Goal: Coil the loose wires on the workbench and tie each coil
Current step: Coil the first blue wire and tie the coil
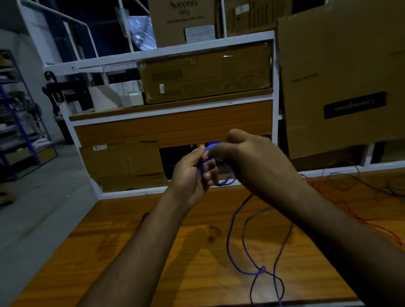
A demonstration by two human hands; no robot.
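Observation:
Both hands are raised above the far edge of the wooden workbench (pixel 137 255). My left hand (pixel 191 177) grips a small coil of blue wire (pixel 201 166) in its curled fingers. My right hand (pixel 250 163) pinches the same blue wire at the coil's top, its fingers hiding part of the loop. The loose tail of the blue wire (pixel 241 244) hangs down from the hands and lies in loops on the bench, crossing its near edge. A tangle of red wire (pixel 368 223) and dark purple wire (pixel 400 190) lies loose at the right of the bench.
A white-framed shelf unit (pixel 174 111) rises behind the bench, holding cardboard boxes (pixel 205 73). A large Crompton box (pixel 353 75) leans at the right. Blue metal racks (pixel 4 111) stand at the far left across a grey floor.

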